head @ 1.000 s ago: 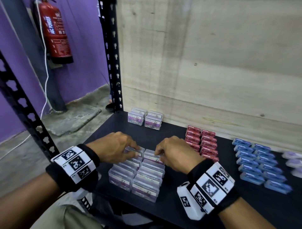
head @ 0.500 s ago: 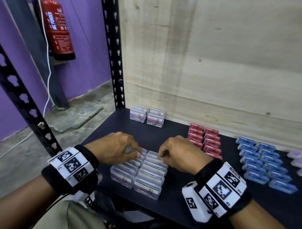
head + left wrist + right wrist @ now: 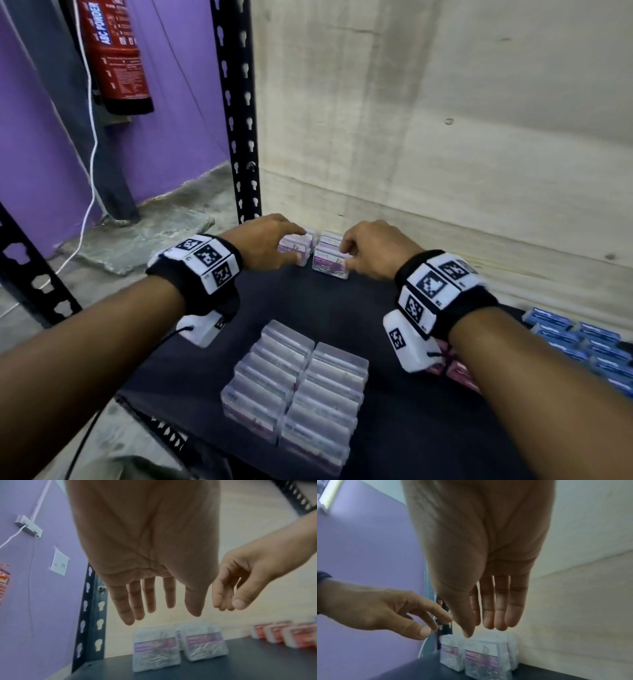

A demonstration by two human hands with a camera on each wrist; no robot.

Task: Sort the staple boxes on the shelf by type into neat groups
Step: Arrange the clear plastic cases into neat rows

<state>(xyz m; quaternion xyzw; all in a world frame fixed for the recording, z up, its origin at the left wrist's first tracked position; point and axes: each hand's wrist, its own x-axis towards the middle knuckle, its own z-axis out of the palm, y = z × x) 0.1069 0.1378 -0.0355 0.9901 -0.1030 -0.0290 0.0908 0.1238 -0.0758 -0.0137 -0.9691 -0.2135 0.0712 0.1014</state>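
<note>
Both hands reach to the shelf's (image 3: pixel 342 308) back corner. Left hand (image 3: pixel 263 241) and right hand (image 3: pixel 371 250) hover with loose, empty fingers just above 2 stacks of clear purple-labelled boxes (image 3: pixel 330 262).

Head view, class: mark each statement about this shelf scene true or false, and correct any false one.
1. Both the left hand and the right hand reach to the purple-labelled boxes at the back. True.
2. The right hand grips a blue box. False: its fingers are extended and hold nothing.
3. A two-row block of clear boxes stands near the front of the shelf. True.
4. The fire extinguisher stands on the shelf. False: it hangs against the purple wall, left of the rack.
5. The blue boxes sit at the shelf's left end. False: at the right.
</note>
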